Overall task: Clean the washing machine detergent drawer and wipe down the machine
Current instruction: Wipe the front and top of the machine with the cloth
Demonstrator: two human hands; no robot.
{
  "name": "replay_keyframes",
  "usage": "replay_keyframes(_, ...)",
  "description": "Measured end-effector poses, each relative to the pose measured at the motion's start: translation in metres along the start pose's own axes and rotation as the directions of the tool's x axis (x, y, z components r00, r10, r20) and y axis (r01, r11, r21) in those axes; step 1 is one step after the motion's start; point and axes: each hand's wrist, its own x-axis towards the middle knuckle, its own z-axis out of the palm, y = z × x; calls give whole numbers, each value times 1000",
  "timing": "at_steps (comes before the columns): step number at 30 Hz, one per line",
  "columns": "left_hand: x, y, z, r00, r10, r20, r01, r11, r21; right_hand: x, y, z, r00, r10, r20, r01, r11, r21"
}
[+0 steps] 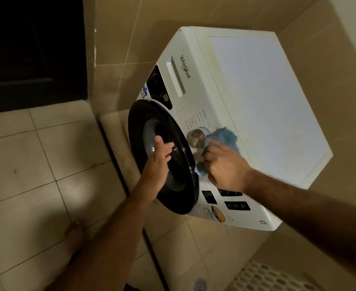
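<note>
At frame centre stands one white washing machine [256,97], set diagonally in a tiled corner. One detergent drawer [176,75] sits closed on its front panel, in the upper middle of the frame. One round dark door [179,175] faces lower left, also closed. One silver dial [197,137] lies on the panel just right of the door. Two hands are in view. Left hand [159,157] has its fingers extended and relaxed against the door glass, holding nothing. Right hand [225,166] grips one blue cloth [225,137], pressed on the panel beside the dial. One bare foot [74,234] rests on the tiled floor [26,164] at lower left. One white perforated basket [271,278] shows at the bottom right edge.
</note>
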Motion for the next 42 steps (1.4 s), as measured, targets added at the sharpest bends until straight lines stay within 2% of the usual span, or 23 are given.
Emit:
replay_keyframes(3, -5, -6, 9, 1000, -6, 5, 6, 999, -35, -13, 22, -12, 963, 102, -248, -95, 995, 39)
replay_keyframes(5, -7, -9, 16, 1000, -2, -10, 1, 998, -57, -1, 31, -18, 943, 136, -305, -119, 990, 74)
replay_keyframes(8, -7, -16, 24, 999, 16, -36, -19, 997, -81, 29, 21, -9, 981, 67, -182, -83, 993, -79)
replay_keyframes(11, -4, -24, 27, 998, 29, -62, -35, 995, -91, 52, 3, 2, 994, 102, -40, -109, 948, -298)
replay_keyframes(14, -3, -33, 31, 995, 20, -93, -30, 994, -105, 50, -2, 19, 999, 34, 24, -19, 886, -463)
replay_keyframes(15, -4, -36, 33, 995, 21, -98, -31, 994, -106, 43, -1, 25, 998, 15, 67, 17, 886, -463)
replay_keyframes(17, -6, -41, 37, 994, 28, -107, -40, 993, -108, 23, 0, 28, 992, 38, 117, -5, 964, -265)
replay_keyframes(18, -7, -42, 39, 993, 33, -112, -46, 993, -113, 14, 0, 25, 995, 29, 100, -8, 978, -208)
replay_keyframes(20, -9, -43, 41, 992, 35, -121, -49, 992, -117, 3, 1, 14, 999, -29, 39, 37, 973, -227)
replay_keyframes(23, -9, -39, 41, 991, 31, -129, -46, 992, -119, 0, 16, -7, 995, -88, -55, 86, 996, -36)
replay_keyframes(25, -8, -35, 38, 990, 41, -135, -59, 990, -128, 4, 31, -17, 989, -70, -131, 73, 997, 15)
replay_keyframes(27, -5, -30, 36, 989, 48, -138, -67, 988, -137, 15, 48, -25, 990, -7, -141, 5, 1000, -18)
replay_keyframes(31, 2, -25, 37, 985, 71, -158, -92, 987, -129, 48, 60, -34, 991, 110, -82, -124, 971, -205)
replay_keyframes(37, 7, -29, 47, 984, 37, -175, -63, 987, -150, 23, 29, -17, 959, 239, -150, -267, 941, -207)
replay_keyframes(39, 3, -33, 48, 988, 32, -154, -55, 987, -150, 0, 15, -8, 956, 259, -136, -283, 936, -210)
replay_keyframes(42, -1, -38, 49, 990, 41, -134, -58, 990, -127, -28, -7, 4, 972, 234, 3, -221, 921, -320)
